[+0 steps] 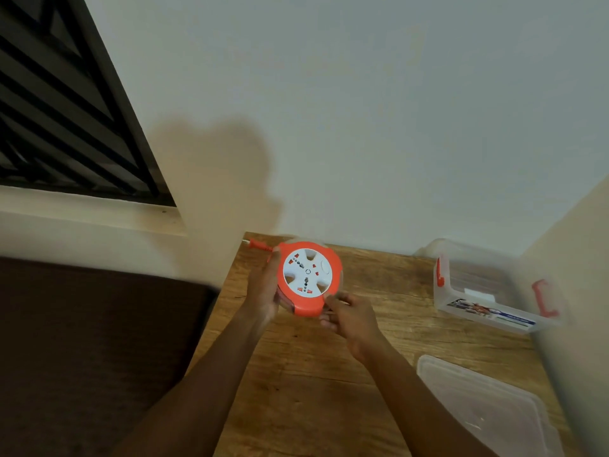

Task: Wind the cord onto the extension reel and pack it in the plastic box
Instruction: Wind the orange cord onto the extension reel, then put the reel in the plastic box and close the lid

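Orange and white, the one extension reel (309,278) sits at the middle of the frame, held up over the far end of the wooden table (296,374), near the wall. The left hand (263,288) cups its left rim with fingers wrapped behind it; the right hand (349,316) pinches the reel's lower right edge. An orange plug (260,245) pokes out at the reel's upper left, near the table's far left corner. Bare wood lies open below and to the right of the hands. One clear plastic box (487,288) stands at the right edge against the side wall, its two red latches blurred and its label unreadable. One clear lid (484,407) lies flat at lower right, cut off by the frame. Whether any cord remains unwound is hidden.
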### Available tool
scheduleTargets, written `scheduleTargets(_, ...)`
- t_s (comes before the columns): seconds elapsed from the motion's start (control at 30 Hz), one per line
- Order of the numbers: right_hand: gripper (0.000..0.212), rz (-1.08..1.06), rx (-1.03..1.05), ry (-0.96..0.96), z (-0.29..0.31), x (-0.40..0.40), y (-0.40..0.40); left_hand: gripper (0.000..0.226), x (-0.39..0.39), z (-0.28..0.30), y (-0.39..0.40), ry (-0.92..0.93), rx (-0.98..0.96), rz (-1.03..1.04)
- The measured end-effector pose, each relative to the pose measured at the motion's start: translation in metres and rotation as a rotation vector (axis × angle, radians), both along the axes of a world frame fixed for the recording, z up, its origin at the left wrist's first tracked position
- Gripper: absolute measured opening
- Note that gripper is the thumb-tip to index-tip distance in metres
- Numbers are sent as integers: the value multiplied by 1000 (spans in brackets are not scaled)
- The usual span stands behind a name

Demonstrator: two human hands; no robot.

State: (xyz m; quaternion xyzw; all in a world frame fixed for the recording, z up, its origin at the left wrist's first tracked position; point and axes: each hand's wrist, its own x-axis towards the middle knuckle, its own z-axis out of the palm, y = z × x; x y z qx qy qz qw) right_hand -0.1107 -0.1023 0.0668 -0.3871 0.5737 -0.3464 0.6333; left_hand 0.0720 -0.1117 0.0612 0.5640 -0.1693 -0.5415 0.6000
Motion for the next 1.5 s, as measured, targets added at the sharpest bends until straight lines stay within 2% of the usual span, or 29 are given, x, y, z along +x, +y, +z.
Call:
scheduleTargets(0.17, 12, -76, 42, 40, -32, 34, -14, 25, 36, -24, -7, -195, 223, -147)
scheduleTargets(0.27, 10, -70, 77, 95, -49, 59, -20, 28, 51, -44, -6, -298, 327, -96)
scheduleTargets(0.37, 10, -33, 113, 128, -64, 75, -26, 28, 67, -60, -4, -400, 311, -42)
scheduleTargets(0.57, 21, -62, 111, 185, -77, 89, -36, 39, 89, -69, -5, -511, 305, -102)
scheduleTargets(0.77, 14, -26, 49, 254, -80, 90, -39, 39, 83, -74, -10, -708, 339, -92)
scheduleTargets(0.87, 16, 6, 14, 274, -80, 82, -36, 43, 68, -67, -6, -1001, 366, -89)
scheduleTargets(0.93, 29, 24, -6, 281, -74, 68, -31, 50, 51, -59, -4, -1131, 270, -67)
scheduleTargets(1.03, 39, 35, -38, 279, -63, 24, -14, 46, 13, -44, -9, -1135, 32, -143)
scheduleTargets(1.13, 25, -29, -54, 312, -55, -40, 19, 39, -34, -31, -24, -1044, -94, -315)
scheduleTargets(1.2, 20, -175, -41, 324, -51, -91, 46, 36, -71, -23, -38, -1008, -149, -455)
scheduleTargets(1.3, 20, -408, -52, 372, -49, -155, 74, 33, -121, -11, -60, -905, -160, -580)
scheduleTargets(1.4, 23, -571, -29, 492, -46, -220, 96, 22, -179, 2, -82, -664, -87, -633)
scheduleTargets(1.5, 33, -670, -14, 629, -48, -274, 111, 28, -221, 12, -103, -507, -18, -651)
